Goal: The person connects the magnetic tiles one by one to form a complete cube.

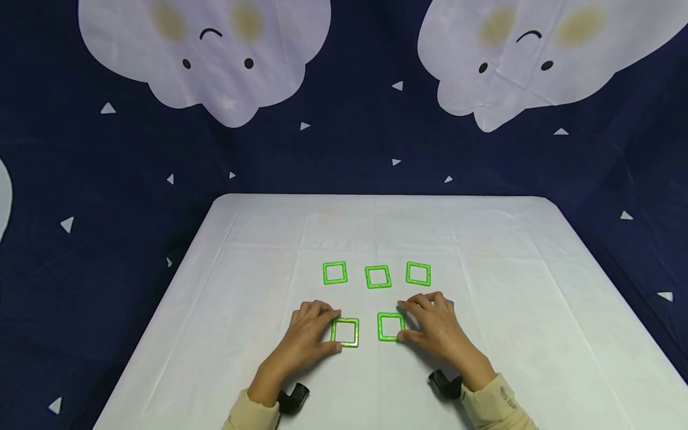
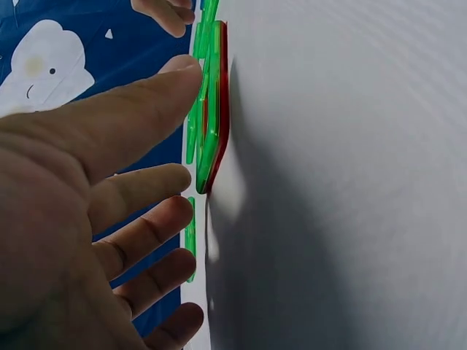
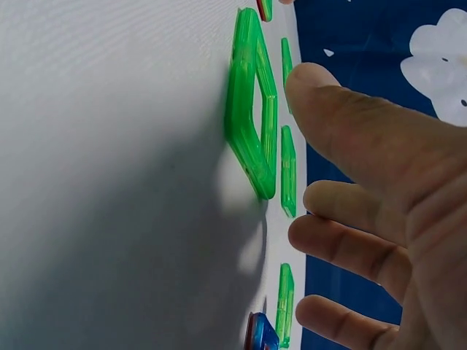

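My left hand (image 1: 305,335) is at the left edge of a green square tile frame (image 1: 356,332), thumb and forefinger near its two left corners. In the left wrist view a red layer (image 2: 224,95) shows beneath that green frame, and the fingers are spread and fairly straight. On the right, my right hand (image 1: 439,328) is beside another green square frame (image 1: 380,327), thumb and forefinger by its right corners. This one looks thick and all green in the right wrist view, where the fingers also stand apart. Neither hand grips anything.
Beyond the hands, three green square frames lie in a row: left (image 1: 325,275), middle (image 1: 368,278) and right (image 1: 408,273). A blue piece (image 3: 264,334) with a red edge lies mostly hidden behind the right hand. The white table (image 1: 247,269) meets a dark blue cloud-patterned cloth (image 1: 344,161).
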`<state>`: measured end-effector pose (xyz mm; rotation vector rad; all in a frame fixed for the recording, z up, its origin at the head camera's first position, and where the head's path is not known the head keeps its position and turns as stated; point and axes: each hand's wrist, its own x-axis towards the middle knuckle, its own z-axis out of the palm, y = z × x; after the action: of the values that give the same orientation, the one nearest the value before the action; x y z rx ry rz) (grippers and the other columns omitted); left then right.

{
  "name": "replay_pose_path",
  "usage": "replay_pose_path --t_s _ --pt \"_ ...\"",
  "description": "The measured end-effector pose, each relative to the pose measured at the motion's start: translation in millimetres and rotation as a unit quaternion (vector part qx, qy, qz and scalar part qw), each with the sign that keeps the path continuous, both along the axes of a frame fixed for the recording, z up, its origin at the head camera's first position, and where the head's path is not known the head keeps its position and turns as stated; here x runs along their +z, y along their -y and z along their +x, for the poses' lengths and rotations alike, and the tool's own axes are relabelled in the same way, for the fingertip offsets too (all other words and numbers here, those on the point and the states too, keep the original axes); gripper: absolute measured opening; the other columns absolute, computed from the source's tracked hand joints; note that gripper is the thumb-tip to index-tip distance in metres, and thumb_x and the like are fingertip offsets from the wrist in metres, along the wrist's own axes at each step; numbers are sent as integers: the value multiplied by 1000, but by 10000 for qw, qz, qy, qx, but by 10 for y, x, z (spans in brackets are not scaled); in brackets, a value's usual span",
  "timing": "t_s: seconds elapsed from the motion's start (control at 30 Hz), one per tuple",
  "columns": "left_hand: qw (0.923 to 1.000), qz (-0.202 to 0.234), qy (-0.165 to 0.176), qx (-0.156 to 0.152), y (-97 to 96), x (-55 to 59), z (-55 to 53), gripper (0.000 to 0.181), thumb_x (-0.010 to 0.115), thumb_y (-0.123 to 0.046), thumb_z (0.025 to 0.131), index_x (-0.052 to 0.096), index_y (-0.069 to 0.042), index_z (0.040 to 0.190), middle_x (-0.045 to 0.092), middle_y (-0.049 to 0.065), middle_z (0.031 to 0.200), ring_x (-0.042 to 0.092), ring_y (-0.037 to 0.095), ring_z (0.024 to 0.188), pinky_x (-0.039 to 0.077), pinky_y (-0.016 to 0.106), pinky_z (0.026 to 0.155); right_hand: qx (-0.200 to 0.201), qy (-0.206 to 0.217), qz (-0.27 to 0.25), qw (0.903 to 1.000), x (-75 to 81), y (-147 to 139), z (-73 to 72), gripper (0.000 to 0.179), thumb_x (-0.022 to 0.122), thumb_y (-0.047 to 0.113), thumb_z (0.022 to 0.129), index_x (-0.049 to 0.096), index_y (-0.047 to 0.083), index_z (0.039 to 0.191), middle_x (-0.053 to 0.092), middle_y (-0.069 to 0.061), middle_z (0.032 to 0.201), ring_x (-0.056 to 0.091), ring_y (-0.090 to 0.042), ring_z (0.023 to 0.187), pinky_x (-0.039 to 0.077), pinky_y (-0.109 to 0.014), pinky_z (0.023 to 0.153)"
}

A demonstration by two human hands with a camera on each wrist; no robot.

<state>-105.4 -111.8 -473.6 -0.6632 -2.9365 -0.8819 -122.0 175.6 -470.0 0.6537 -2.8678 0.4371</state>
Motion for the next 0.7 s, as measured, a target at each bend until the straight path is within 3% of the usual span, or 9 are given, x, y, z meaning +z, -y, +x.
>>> replay_pose_path --t_s 0.2,0.47,0.7 --pt "10000 42 63 -3 30 -7 -5 57 80 -32 71 62 -10 121 53 2 117 41 22 109 32 45 93 -62 33 39 10000 -4 -4 -25 57 82 41 64 68 14 113 63 -3 106 48 -31 101 37 -51 86" --pt "9997 -115 -221 28 42 -35 -4 55 81 -30 70 64 -9 118 54 3 115 41 23 107 32 43 90 -32 -21 13 10000 -15 -6 -41 51 82 39 65 70 15 109 63 0 103 48 -29 99 36 -50 86" --pt "9994 -305 -175 49 38 -23 9 55 80 -32 71 64 -10 119 53 2 117 40 22 108 32 45 91 -32 47 -125 9999 -25 1 -57 45 82 36 66 72 16 105 64 2 101 47 -27 97 36 -50 85"
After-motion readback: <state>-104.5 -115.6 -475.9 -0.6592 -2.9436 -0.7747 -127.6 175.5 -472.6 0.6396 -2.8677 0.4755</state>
